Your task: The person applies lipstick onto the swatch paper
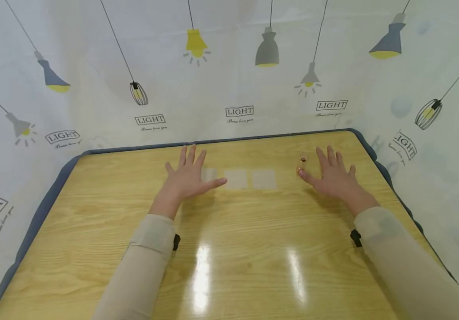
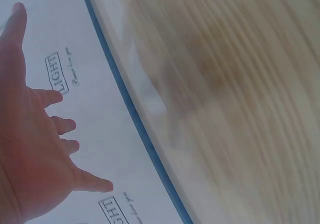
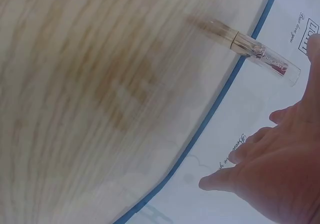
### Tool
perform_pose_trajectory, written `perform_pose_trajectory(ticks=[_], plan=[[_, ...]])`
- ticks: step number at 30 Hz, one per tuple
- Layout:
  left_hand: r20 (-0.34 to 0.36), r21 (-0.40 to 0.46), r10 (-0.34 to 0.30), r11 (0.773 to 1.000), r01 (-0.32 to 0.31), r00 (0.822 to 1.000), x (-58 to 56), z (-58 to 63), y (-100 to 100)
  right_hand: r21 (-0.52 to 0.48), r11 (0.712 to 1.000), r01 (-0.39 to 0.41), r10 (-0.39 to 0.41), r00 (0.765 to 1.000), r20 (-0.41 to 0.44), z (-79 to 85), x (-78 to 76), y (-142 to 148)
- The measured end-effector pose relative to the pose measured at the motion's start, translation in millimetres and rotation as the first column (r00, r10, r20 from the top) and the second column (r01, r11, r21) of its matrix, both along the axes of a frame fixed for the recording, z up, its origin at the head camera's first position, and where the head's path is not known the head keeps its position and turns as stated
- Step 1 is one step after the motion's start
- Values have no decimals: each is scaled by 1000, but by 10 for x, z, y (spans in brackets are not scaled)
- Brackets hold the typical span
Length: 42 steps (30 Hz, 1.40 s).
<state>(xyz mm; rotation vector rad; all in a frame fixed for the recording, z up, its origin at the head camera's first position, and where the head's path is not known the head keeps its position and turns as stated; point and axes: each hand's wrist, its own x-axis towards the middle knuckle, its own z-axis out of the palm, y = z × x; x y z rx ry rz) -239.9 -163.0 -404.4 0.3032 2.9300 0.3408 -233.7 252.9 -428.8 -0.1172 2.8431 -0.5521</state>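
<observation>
A lipstick (image 1: 303,160) with a gold base and a clear cap stands upright on the wooden table, right of centre toward the back. My right hand (image 1: 335,178) hovers just to its right, fingers spread; in the head view the thumb tip overlaps the base, and contact cannot be told. In the right wrist view the lipstick (image 3: 262,54) shows dark red inside the cap, apart from the hand (image 3: 280,159). My left hand (image 1: 187,178) is held over the table with fingers spread, holding nothing. It partly covers a pale square patch (image 1: 210,174).
Two more pale square patches, a middle one (image 1: 235,179) and a right one (image 1: 264,178), lie in a row on the table (image 1: 245,231). A white sheet (image 1: 233,80) printed with lamps rises behind and at both sides, with a blue edge (image 1: 245,138) along the table.
</observation>
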Motion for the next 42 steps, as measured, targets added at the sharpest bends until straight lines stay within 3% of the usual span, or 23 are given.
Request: perform_pose_trajectory(ticks=[5, 10, 15, 21, 27, 33, 42], plan=[[11, 12, -37, 999, 37, 999, -34, 14, 194, -9, 1000, -12, 12, 1000, 6, 37, -3, -11], [12, 54, -91, 994, 90, 996, -99, 97, 537, -19, 999, -39, 38, 999, -18, 27, -69, 7], [-3, 59, -148, 987, 148, 989, -197, 134, 984, -149, 989, -1, 3, 1000, 11, 12, -167, 33], [-90, 94, -231, 967, 239, 969, -259, 92, 1529, -301, 952, 53, -22, 994, 107, -34, -263, 4], [-140, 157, -291, 937, 312, 946, -306, -24, 1943, -338, 939, 63, -29, 994, 106, -98, -308, -13], [-114, 129, -352, 922, 365, 929, -300, -76, 2158, -340, 939, 50, -17, 995, 99, -135, -347, -33], [-108, 141, -341, 924, 354, 934, -246, -149, 2228, -301, 953, 27, -3, 997, 81, -86, -316, -61]])
